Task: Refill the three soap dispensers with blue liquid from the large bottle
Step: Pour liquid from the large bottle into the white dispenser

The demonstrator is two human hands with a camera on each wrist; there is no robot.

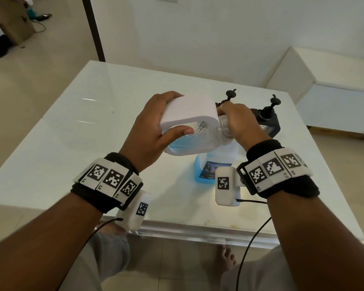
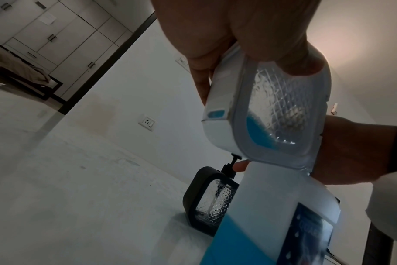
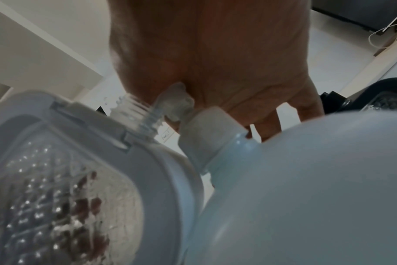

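Note:
My left hand [image 1: 156,127] grips a white soap dispenser [image 1: 189,120] and holds it tipped on its side above the table. A little blue liquid shows in its clear textured window [image 2: 279,111]. Its open threaded neck [image 3: 138,114] points at the white cap [image 3: 206,129] of the large bottle [image 1: 214,164]. The bottle stands on the table under the dispenser, with blue liquid in its lower part. My right hand [image 1: 237,120] curls its fingers over the bottle's top, and a small white spout piece [image 3: 175,102] sits in its palm.
Two dark dispensers with black pumps [image 1: 230,95] [image 1: 269,120] stand just behind my right hand, the nearer also in the left wrist view [image 2: 206,200]. The white table [image 1: 93,122] stretches to the left. A white cabinet [image 1: 334,97] stands at the right.

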